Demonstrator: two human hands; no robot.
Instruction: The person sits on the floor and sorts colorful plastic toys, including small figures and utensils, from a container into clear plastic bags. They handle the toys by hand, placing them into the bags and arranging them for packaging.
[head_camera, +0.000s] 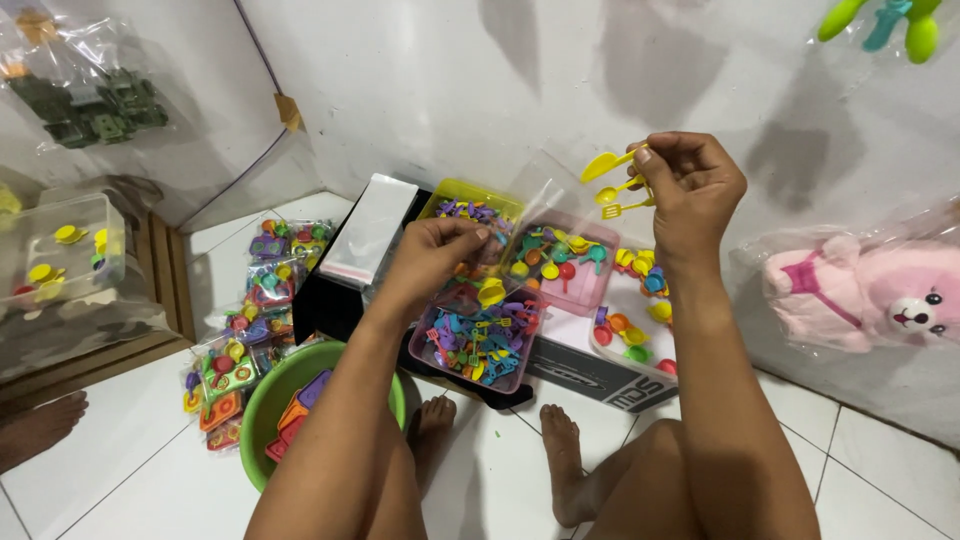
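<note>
- Holding three yellow toy utensils (615, 185) pinched in the right hand (690, 190) fingers, raised above the trays.
- Left hand (430, 255) fingers grip a clear bag (535, 195), seemingly open; utensils need lowering into it.

You sit on the floor (500, 490) facing a wall. Ahead of your feet lies a flat box (330, 300), and on it rest trays of small toy pieces: one tray (475, 345) nearest you, another (570, 262) behind it, a third (630, 330) to the right. A bowl (270, 400) stands left of your left knee, with filled bags (245, 330) further left. A stuffed toy (865, 290) lies far right.
</note>
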